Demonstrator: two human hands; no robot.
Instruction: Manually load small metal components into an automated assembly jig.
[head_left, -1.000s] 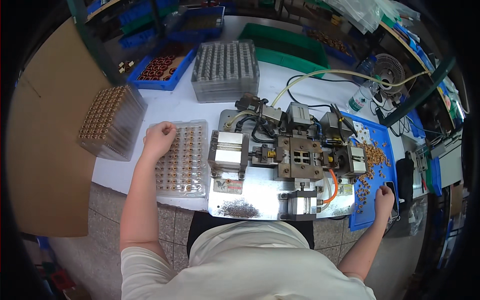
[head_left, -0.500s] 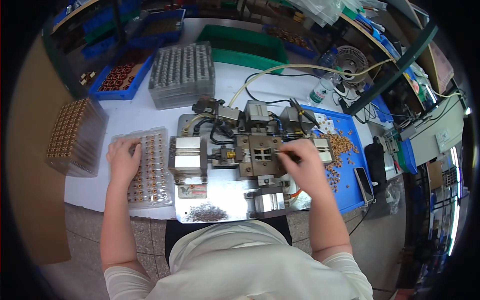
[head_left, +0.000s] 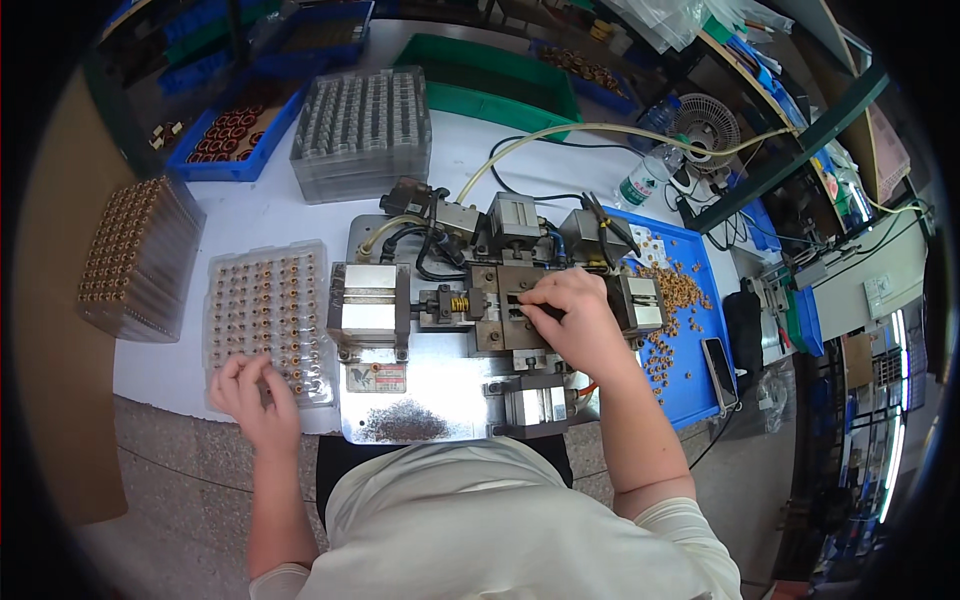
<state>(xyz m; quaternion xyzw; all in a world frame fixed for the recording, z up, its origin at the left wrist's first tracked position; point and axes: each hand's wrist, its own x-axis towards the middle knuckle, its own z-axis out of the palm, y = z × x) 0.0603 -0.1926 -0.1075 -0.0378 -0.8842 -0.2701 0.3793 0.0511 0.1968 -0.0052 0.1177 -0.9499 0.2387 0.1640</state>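
My right hand is over the middle of a metal fixture, with thumb and forefinger pinched together at its central slots. Whatever lies between those fingertips is too small or hidden to make out. At the near end of a clear plastic tray, my left hand has its fingers bent and apart, touching or just above the tray; I see nothing held in it. Rows of small copper-coloured ring parts fill the tray.
Right of the fixture, a blue tray carries loose copper rings and a phone. Pliers rest on the fixture's back. Clear tray stacks stand behind and at far left. A bottle and hose are beyond.
My right hand has moved left from the fixture's right side onto its central slots. My left hand has moved from the tray's far left part to its near end. The view has shifted slightly.
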